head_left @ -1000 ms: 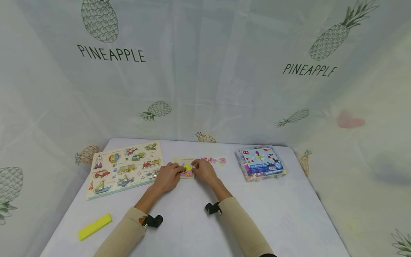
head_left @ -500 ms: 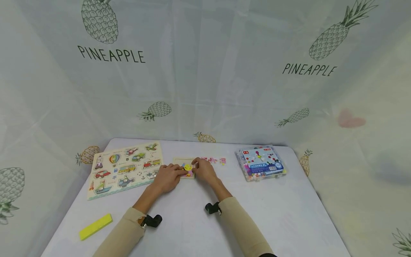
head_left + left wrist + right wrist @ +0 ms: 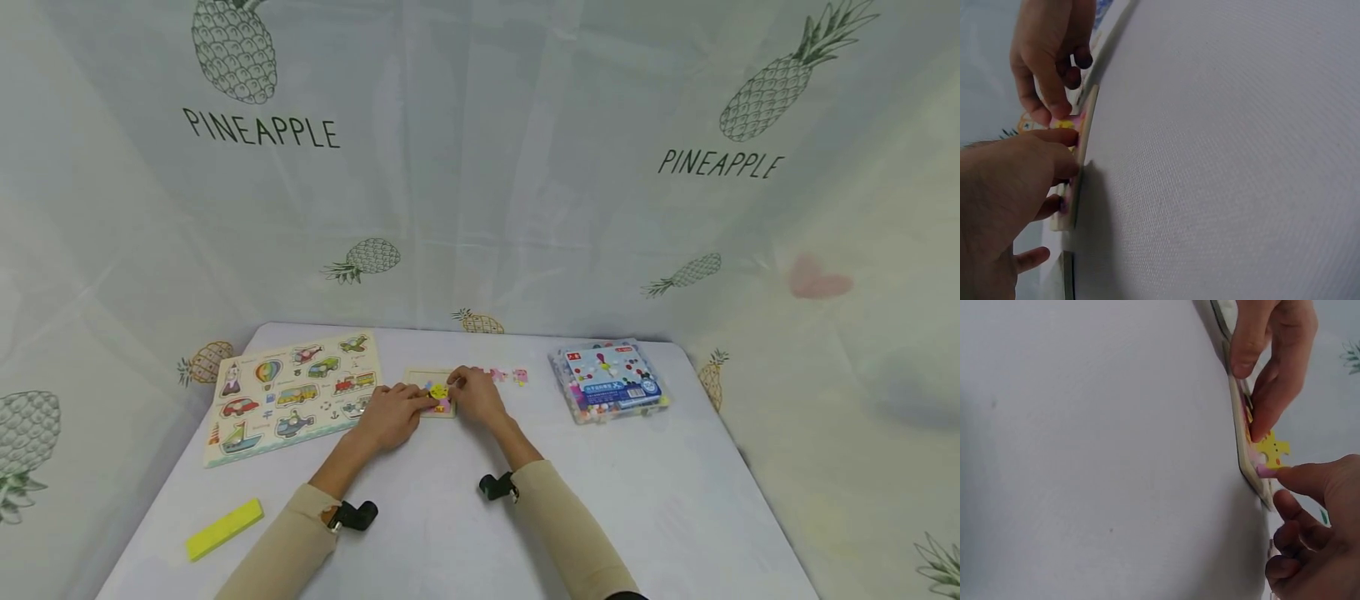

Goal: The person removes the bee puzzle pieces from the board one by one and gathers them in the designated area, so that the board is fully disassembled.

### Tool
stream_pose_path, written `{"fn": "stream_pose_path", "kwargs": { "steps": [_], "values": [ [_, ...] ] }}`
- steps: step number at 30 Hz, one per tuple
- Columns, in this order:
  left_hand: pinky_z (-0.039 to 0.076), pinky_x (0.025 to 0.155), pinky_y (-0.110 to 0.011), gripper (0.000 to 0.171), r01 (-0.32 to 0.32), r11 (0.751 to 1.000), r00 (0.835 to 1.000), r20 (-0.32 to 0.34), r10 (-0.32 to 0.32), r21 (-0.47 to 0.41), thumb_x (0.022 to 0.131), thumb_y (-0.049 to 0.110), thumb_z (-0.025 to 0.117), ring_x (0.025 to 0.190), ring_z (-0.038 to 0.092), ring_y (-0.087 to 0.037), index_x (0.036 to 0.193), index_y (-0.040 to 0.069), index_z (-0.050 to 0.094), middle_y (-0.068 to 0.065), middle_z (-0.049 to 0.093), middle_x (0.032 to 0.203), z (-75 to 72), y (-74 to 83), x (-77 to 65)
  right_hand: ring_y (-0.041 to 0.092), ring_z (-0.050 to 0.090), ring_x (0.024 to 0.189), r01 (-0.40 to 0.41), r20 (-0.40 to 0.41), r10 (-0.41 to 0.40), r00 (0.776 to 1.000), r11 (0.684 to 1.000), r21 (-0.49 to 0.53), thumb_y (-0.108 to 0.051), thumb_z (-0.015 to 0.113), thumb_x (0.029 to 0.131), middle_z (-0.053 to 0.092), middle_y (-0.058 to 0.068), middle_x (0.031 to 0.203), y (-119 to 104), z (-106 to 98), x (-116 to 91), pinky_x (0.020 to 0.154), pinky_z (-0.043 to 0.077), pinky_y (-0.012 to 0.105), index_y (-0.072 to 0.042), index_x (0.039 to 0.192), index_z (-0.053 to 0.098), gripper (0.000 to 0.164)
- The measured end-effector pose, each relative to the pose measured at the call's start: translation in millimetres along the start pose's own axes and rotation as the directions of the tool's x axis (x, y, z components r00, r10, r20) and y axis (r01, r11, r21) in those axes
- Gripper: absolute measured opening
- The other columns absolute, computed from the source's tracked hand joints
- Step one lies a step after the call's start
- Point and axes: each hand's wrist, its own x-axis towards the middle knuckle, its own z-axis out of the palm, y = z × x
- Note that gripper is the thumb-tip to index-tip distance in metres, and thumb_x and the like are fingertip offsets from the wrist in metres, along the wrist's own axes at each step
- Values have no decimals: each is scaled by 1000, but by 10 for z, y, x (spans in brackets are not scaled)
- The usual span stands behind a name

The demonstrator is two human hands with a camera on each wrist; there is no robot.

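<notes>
A small wooden jigsaw puzzle board (image 3: 444, 415) lies at the middle of the table, with yellow and pink pieces on it. My left hand (image 3: 392, 415) reaches over the board from the left, its extended fingertips resting on the pieces; its thumb (image 3: 1244, 367) is at the board's near edge in the right wrist view. My right hand (image 3: 478, 397) is at the board's right side and pinches a yellow puzzle piece (image 3: 1277, 450) with a pink edge, which stands tilted up from the board. The fingers behind that piece are partly hidden.
Several pink puzzle pieces (image 3: 520, 377) lie just right of my right hand. A large vehicle puzzle board (image 3: 262, 417) lies at the left, with a yellow block (image 3: 225, 529) nearer. A clear plastic box of colourful beads (image 3: 609, 379) stands at the back right.
My left fingertips have shifted slightly right over the small board, and more of the yellow piece shows. My right hand has moved slightly, now covering the nearest loose pink piece.
</notes>
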Motion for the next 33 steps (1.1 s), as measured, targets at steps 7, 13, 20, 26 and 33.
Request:
{"fn": "stream_pose_path", "kwargs": {
  "steps": [7, 13, 20, 26, 33],
  "values": [
    [48, 83, -56, 34, 10, 1000, 1000, -9, -10, 5, 94, 13, 64, 109, 62, -29, 125, 26, 72, -2, 68, 114, 36, -12, 0, 11, 60, 79, -42, 39, 36, 999, 987, 154, -13, 71, 93, 68, 0, 88, 33, -11, -10, 68, 49, 27, -11, 95, 69, 4],
    [47, 84, -56, 35, 13, 1000, 1000, 3, -13, -3, 95, 13, 63, 109, 62, -28, 126, 28, 72, -2, 67, 115, 48, -19, 6, 13, 61, 80, -51, 47, 43, 998, 984, 170, -15, 71, 93, 69, 0, 90, 44, -6, -21, 66, 49, 26, -12, 94, 69, 4],
    [45, 92, -59, 34, 20, 1000, 1000, 23, -20, 25, 96, 15, 63, 113, 62, -30, 127, 27, 72, -3, 68, 121, 30, -15, 25, 11, 62, 82, -44, 59, 34, 998, 984, 175, -18, 72, 94, 69, -3, 89, 52, 0, -27, 67, 49, 26, -15, 93, 69, 4],
    [45, 92, -59, 35, 25, 999, 999, 33, -27, 47, 96, 15, 63, 114, 61, -30, 127, 28, 72, -3, 68, 123, 30, -7, 49, 11, 62, 82, -49, 56, 39, 998, 979, 199, -20, 71, 94, 69, -3, 91, 61, -15, -25, 66, 49, 26, -15, 95, 69, 5],
    [47, 87, -57, 37, 40, 998, 998, 50, -42, 40, 95, 15, 63, 118, 59, -30, 129, 28, 71, -5, 66, 127, 50, -6, 35, 16, 63, 83, -93, 20, 92, 996, 935, 343, -18, 69, 94, 69, 2, 93, 135, -100, -83, 67, 49, 27, -11, 104, 70, 12]
  ]
}}
